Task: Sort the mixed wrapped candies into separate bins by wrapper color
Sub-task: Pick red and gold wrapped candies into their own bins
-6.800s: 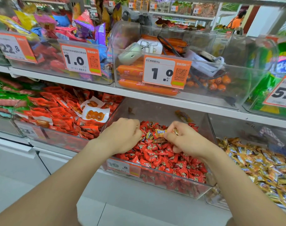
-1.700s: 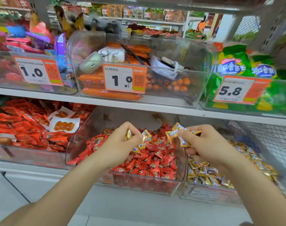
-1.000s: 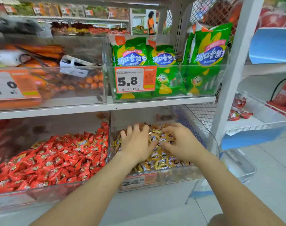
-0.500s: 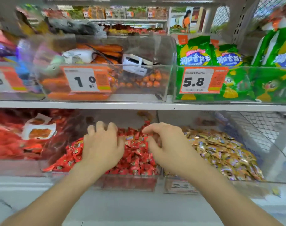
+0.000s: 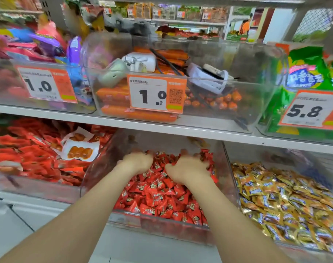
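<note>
1. Far left: the bin of red snack packets (image 5: 34,158) is untouched. I judge it's not part of this sort.
2. Left hand (image 5: 137,162): 0.5 s ago it was flat over the red pile with fingers spread. Now it's dug in at the back of the red-candy bin (image 5: 161,222). It's blurred and the fingertips are buried, so I cannot tell if it grips anything.
3. Red candies (image 5: 158,194): they fill the middle bin. I spot no gold wrapper on the surface that shows.
4. Right hand (image 5: 188,169): knuckles up, fingers down in the pile, just beside the left hand. Grip state: cannot tell either.
5. Gold candies (image 5: 285,202): next bin to the right. Both hands were in it 1 s ago and are now out. My read: the last gold strays are delivered and a new dig has begun. Any strays left are probably under the surface.
</note>
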`<state>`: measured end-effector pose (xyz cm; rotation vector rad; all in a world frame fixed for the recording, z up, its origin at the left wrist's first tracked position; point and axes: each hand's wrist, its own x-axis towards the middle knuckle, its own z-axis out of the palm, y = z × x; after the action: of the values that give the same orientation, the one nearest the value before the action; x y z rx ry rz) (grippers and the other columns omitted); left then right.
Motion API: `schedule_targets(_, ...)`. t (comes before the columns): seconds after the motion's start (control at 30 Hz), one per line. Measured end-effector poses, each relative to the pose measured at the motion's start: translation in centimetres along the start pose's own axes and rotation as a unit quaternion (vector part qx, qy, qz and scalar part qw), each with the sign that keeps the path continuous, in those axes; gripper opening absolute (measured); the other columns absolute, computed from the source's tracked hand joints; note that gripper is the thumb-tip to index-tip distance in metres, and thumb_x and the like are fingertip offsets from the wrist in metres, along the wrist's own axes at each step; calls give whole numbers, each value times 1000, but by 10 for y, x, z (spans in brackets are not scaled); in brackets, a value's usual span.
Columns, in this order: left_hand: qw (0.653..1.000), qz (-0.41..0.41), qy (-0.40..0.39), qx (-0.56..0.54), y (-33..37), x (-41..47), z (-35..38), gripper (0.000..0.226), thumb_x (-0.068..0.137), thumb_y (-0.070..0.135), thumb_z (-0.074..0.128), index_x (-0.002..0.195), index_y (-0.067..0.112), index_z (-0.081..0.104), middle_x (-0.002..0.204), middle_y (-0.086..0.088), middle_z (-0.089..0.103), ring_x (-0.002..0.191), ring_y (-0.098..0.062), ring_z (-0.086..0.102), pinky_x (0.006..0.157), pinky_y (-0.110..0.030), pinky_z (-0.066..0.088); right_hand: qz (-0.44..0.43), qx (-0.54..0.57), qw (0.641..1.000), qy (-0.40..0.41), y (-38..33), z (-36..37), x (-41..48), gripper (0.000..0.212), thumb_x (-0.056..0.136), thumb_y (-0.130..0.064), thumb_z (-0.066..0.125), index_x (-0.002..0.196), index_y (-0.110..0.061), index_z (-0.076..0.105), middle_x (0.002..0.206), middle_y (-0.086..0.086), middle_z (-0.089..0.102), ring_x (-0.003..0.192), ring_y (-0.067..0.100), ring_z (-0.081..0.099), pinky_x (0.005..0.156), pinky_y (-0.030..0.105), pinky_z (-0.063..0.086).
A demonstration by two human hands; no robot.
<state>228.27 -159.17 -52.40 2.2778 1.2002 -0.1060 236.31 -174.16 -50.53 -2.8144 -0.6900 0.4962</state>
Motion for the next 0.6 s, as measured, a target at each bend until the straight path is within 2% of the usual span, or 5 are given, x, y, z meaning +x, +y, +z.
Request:
schedule_targets(0.13,998,-22,27,-59,9,28,6,97,84,73,8,159,20,40,165,-12,38,148,-36,40,121,-52,32,19,13,998,-61,-13,15,37,117,59,-85,46,162,-33,23,170,10,23,151,50,21,109,69,24)
schedule_targets(0.27,990,-12,58,-131,20,30,6,67,108,53,27,158,10,41,161,-15,43,144,-36,46,119,-42,37,-38,60,989,-132,-21,-14,23,95,88,-61,65,164,-18,27,170,10,28,155,36,29,123,47,31)
schedule_targets(0.37,982,-22,1,-189,29,28,4,69,107,59,34,153,9,47,149,-18,55,128,-35,58,103,-36,48,-47,116,977,-175,-21,-30,15,58,97,-35,67,148,-12,51,145,14,51,134,31,49,97,34,46)
schedule_targets(0.47,974,-38,-59,-215,34,19,0,73,100,73,39,139,15,60,125,-13,68,99,-28,66,72,-32,50,-53,171,969,-169,-23,-29,12,35,88,-25,74,114,-22,51,118,5,51,102,20,48,60,25,38)
schedule_targets(0.6,958,-38,-87,-270,31,14,-5,70,99,73,43,136,17,63,109,-10,73,90,-29,71,69,-33,55,-70,226,960,-148,-18,-28,14,36,78,-23,82,86,-28,47,99,-7,55,79,1,44,58,21,37)
